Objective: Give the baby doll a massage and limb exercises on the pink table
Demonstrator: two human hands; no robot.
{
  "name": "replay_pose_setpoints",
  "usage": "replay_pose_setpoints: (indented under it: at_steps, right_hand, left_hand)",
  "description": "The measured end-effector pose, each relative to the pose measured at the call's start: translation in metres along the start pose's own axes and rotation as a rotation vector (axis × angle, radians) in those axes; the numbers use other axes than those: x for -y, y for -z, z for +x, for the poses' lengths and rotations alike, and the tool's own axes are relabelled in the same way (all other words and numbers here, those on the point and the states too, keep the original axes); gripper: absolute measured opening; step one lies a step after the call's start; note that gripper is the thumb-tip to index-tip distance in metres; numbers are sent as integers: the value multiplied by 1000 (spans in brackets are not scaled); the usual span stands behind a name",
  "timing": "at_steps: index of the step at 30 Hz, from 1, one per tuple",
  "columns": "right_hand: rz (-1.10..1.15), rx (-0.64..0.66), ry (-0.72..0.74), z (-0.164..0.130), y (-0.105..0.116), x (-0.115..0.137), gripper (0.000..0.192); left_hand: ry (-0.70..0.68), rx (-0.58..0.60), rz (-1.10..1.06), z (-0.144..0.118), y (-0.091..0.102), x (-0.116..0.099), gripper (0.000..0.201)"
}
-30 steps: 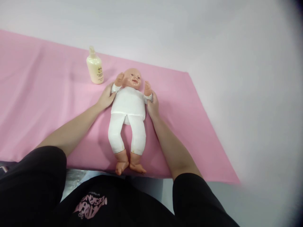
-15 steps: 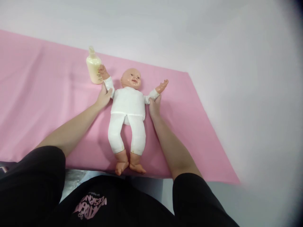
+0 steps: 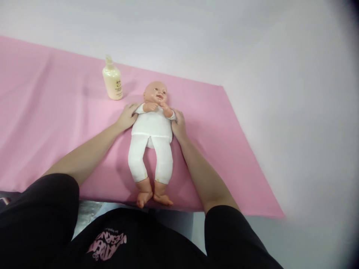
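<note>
A baby doll [image 3: 152, 125] in a white top and white leggings lies on its back, head at the far side and bare feet toward me. Its forearms are folded over its chest, the small hands close together below the chin. At the doll's arm on the left of the view, my left hand [image 3: 127, 116] is closed round the sleeve, fingers partly hidden behind it. My right hand [image 3: 178, 125] grips the other sleeve from the right side, its fingers also partly hidden.
A pink cloth [image 3: 224, 149] covers the table, its far edge slanting behind the doll. Left of the doll's head stands a pale yellow pump bottle [image 3: 113, 82] with dark print. The table's right edge meets a pale floor [image 3: 303, 130].
Both doll arms have come from spread outward to folded across the chest. My hands have moved inward with them, and the bottle is no longer partly covered by the doll's hand.
</note>
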State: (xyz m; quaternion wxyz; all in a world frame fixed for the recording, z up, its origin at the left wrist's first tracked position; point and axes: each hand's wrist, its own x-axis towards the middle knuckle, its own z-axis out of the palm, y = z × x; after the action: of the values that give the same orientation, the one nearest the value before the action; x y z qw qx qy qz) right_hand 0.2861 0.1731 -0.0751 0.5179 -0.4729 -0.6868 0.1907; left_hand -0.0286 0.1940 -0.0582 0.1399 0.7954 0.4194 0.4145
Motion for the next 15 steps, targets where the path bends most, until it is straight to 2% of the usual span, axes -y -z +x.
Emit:
replay_pose_setpoints:
  at_steps: [5, 9, 15]
  right_hand:
    - [-42, -3, 24, 0, 0, 8, 55]
    - [-30, -16, -9, 0, 1, 5, 54]
    - [29, -41, -80, 0, 0, -5, 52]
  left_hand:
    - [32, -1, 18, -2, 2, -4, 66]
    - [57, 2, 5, -2, 5, -11, 70]
    - [65, -44, -91, -1, 6, -14, 58]
